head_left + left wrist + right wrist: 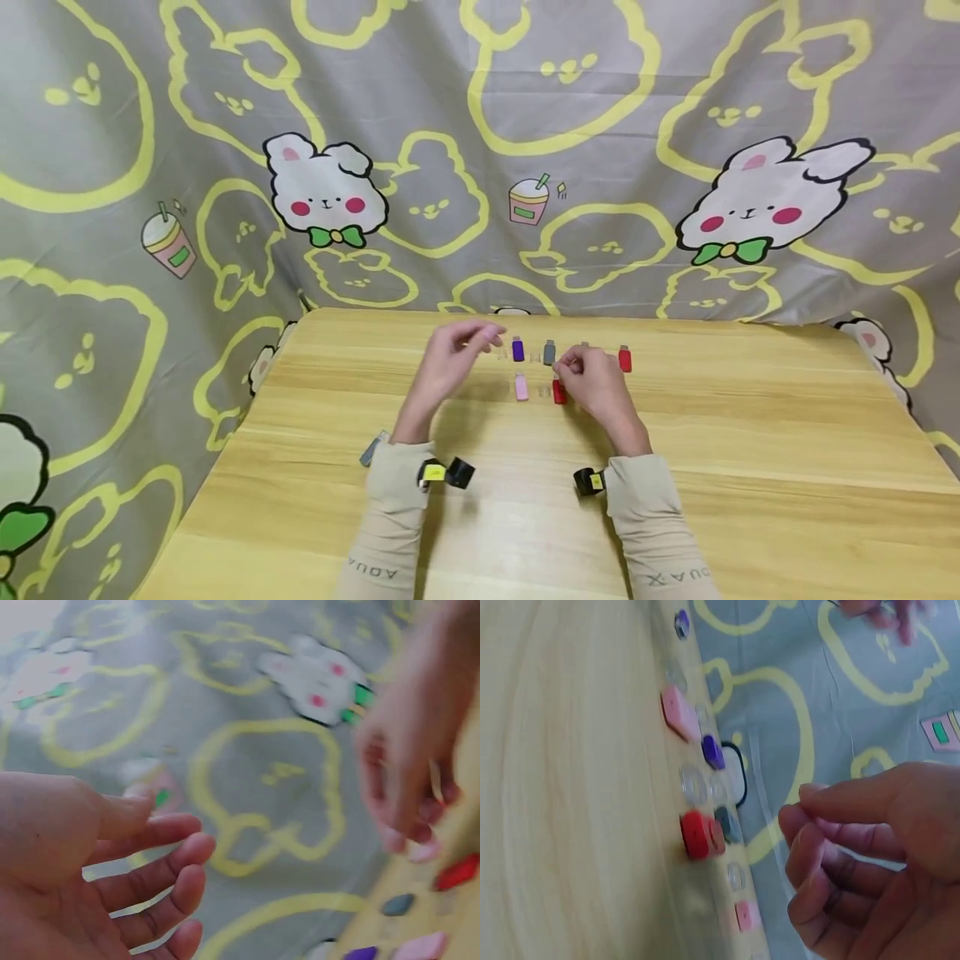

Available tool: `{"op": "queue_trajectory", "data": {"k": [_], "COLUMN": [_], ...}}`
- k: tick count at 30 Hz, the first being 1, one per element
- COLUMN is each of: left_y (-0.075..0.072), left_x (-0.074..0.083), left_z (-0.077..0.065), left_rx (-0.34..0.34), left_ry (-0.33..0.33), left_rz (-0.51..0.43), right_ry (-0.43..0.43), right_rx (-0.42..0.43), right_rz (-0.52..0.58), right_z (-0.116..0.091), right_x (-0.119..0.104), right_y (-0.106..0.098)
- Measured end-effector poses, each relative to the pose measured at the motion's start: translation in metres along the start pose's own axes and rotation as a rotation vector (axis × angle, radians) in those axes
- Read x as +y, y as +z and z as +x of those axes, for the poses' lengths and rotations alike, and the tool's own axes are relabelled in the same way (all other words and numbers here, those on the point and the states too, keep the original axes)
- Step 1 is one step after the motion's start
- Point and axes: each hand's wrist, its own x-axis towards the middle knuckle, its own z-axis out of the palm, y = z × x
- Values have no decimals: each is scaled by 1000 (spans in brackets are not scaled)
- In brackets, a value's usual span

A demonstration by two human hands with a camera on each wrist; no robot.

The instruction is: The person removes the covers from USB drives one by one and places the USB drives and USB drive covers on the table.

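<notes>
Two rows of small USB flash drives stand out on the wooden table in the head view: a purple drive [517, 349], a grey drive [549, 353] and a red drive [626, 359] behind, a pink drive [521, 387] and another red drive [558, 392] in front. Small clear pieces [692, 784] lie between them. My left hand [456, 354] hovers left of the purple drive, fingers loosely bent and holding nothing. Above the front red drive is my right hand [595, 379], partly covering the back row. Its thumb and fingertips come together loosely; nothing shows between them.
A grey-blue object [372, 448] lies on the table [750, 467] beside the left sleeve, partly covered by it. Behind the table hangs a grey curtain [442, 100] with yellow outlines and rabbit faces. Each wrist wears a black camera [460, 472].
</notes>
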Motion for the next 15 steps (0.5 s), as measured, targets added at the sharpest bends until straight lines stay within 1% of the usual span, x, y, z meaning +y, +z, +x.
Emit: {"op": "queue_trajectory", "data": {"k": [2,3,6,8,11,13,15], "left_y": [-18,-26,-49,-65,-87,-101,-116], "left_x": [4,5,4,2,-1,-4,-10], "left_z": [-5,-8,-16,-22,-30,-36,-41], "left_rx": [34,54,132,193,284,338,382], "left_ry": [11,7,0,-15,-21,-20,-17], "left_rz": [-96,-125,-161,-223,-373,-489,-583], "right_ry": [-59,-92,-226,-317,-431,-501,-573], "right_rx": [-12,-21,-58,-86,-109,-108,-116], "right_rz": [10,19,62,88,103,96,82], "right_z": [-1,-1,-4,-6,-12,-16,-19], "right_x": [-6,-10,-24,-36,-54,-64,-74], "right_y": [5,8,19,30,51,64,77]}}
